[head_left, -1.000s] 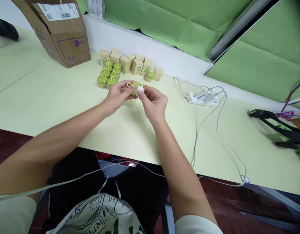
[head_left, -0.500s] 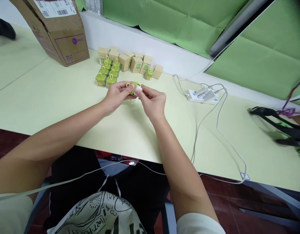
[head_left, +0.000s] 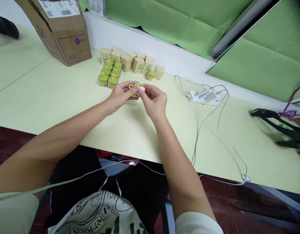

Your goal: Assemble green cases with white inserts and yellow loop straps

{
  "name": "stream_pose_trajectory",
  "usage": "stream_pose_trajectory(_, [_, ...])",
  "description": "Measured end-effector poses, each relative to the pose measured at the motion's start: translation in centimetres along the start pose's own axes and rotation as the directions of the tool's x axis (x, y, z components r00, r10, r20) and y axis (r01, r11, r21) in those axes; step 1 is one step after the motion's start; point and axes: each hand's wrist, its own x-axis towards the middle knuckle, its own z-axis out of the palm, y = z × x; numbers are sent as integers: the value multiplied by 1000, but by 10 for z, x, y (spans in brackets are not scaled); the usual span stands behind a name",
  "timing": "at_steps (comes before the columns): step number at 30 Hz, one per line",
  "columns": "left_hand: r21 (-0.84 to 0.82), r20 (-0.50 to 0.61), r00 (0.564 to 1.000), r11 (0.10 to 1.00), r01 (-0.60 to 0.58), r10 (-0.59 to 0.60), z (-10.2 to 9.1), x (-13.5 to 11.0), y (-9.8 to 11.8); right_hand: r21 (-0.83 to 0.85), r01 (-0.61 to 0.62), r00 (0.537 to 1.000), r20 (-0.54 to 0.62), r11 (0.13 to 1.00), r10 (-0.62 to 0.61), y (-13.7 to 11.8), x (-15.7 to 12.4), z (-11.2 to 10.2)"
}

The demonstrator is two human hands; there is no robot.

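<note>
Over the table, my left hand point(head_left: 120, 95) is closed on a small green lid point(head_left: 138, 84) with a yellow loop sticking out on its left. My right hand point(head_left: 156, 101) pinches a white piece point(head_left: 141, 88) set against the lid's inner side; whether it is fixed there cannot be made out. Partly hidden beneath the hands is a clear container point(head_left: 133, 101). Behind my left hand, several small clear jars point(head_left: 113, 82) with green lids and yellow loops stand in two rows. Another such jar point(head_left: 150, 74) stands apart to the right.
Small cardboard boxes point(head_left: 138, 65) line the wall. A large carton point(head_left: 74, 45) stands at the back left. On the right lie a white power strip point(head_left: 203, 97) with trailing cables and a black frame-like object point(head_left: 274, 120). A cable crosses above my lap.
The lid and white piece have tilted in my hands, showing the lid more edge-on. Both hands keep their grip. The whole view has shifted slightly.
</note>
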Motion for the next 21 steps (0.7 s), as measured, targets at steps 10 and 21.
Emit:
stream_pose_trajectory(10, [-42,35,999,999,-8,10,-1,1,0,55,23,1000,6,998,-23,-11,-2,4])
stream_pose_trajectory(21, [-38,10,1000,999,-10,11,3,-4,6,-47,-44,997,54,998,46,-49,-10,2])
